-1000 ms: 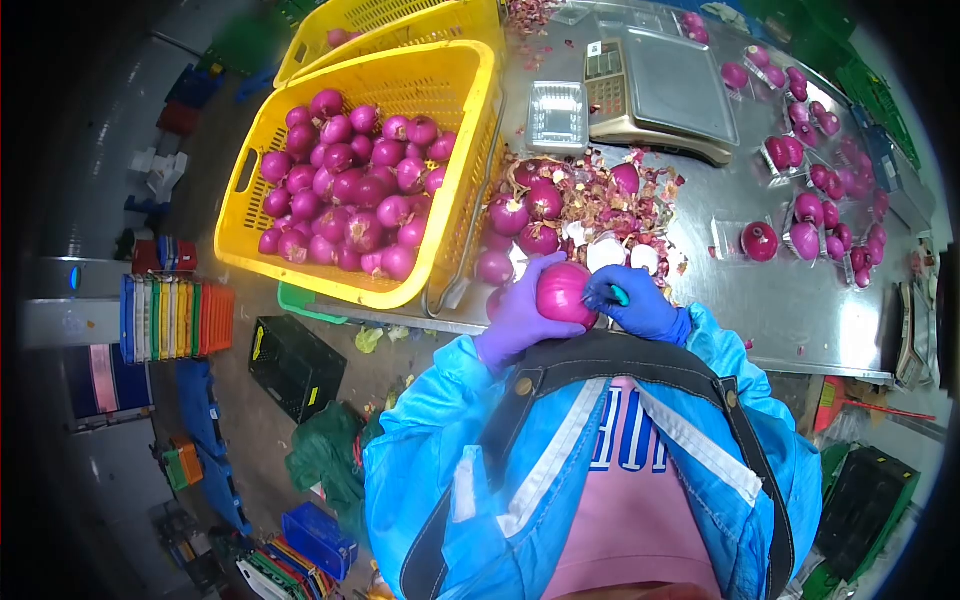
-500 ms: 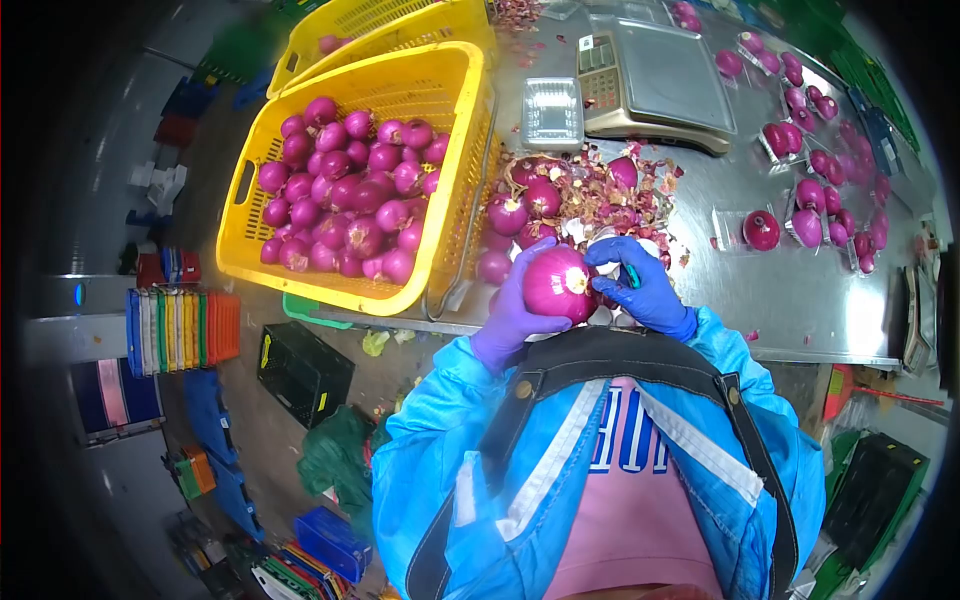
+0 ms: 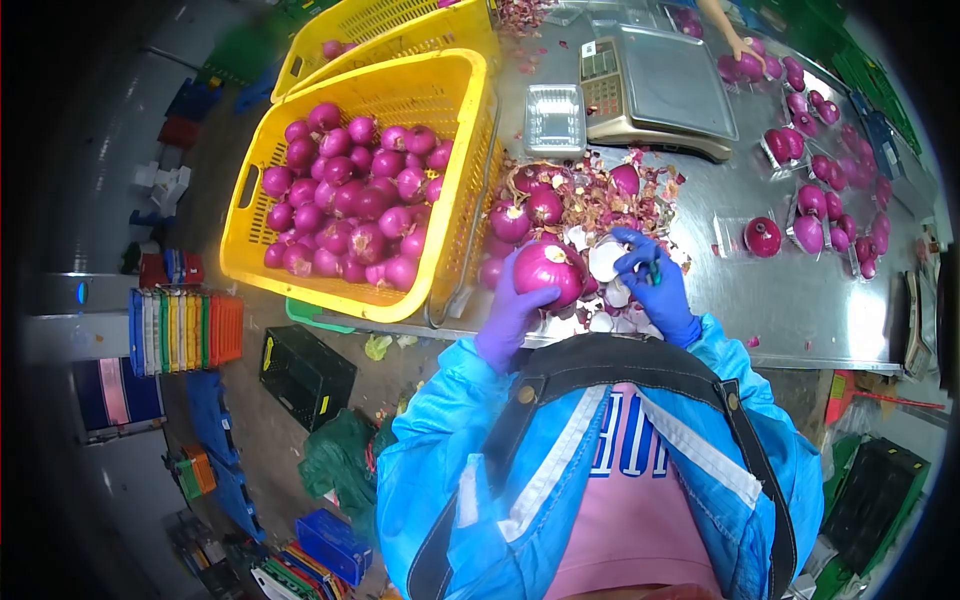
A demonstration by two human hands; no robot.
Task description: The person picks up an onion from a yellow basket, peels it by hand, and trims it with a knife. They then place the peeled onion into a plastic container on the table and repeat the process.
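One large round red onion (image 3: 548,272) is being gripped from below by the purple-gloved left hand (image 3: 512,310), fingers wrapped around it. Just beside it, the blue-gloved right hand (image 3: 650,285) is being kept curled around a small green-handled tool (image 3: 654,270). Beyond both hands, a heap of papery onion skins (image 3: 600,205) is lying on the steel table (image 3: 800,300). Left of the hands, a yellow plastic crate (image 3: 455,110) of red onions is standing.

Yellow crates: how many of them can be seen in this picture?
2. One yellow crate full of red onions stands at the table's left edge. The second crate stands just behind it, mostly out of frame; others may be hidden.
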